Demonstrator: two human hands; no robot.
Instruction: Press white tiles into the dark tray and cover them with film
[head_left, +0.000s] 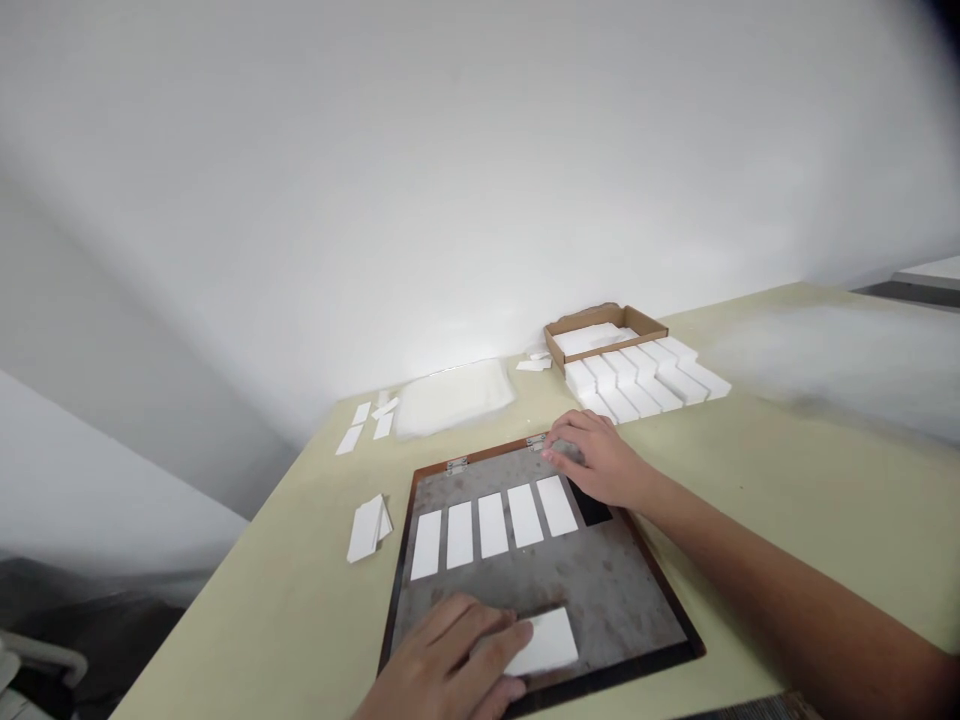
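The left hand (442, 655) lies at the near edge of the work area, fingers extended and pressed together. Its fingertips rest on the left end of a flat white rectangular piece (546, 642). No pinch can be confirmed, and the thumb's contact cannot be determined from this view.

The piece lies on a scuffed grey metal plate (604, 590), set in a dark brown frame (397, 570). Five white rectangular strips (493, 525) lie on the plate ahead of the left hand, side by side with narrow gaps between them.

The right hand (592, 455) rests at the far edge of the plate, fingers loosely curved and slightly spread, holding no visible object. A small metal hinge (535, 441) sits just beside its fingertips, and a black rectangular patch (590, 507) lies just below its palm.

Ahead and to the left of the left hand, a small stack of white strips (367, 528) lies on the pale yellow-green counter (285, 630), just beside the frame. Beyond the right hand are stepped rows of white rectangular blocks (637, 385), adjoining an open brown cardboard tray (604, 322). Further left of these lie a translucent white plastic sheet (454, 397) and several loose white strips (360, 425).
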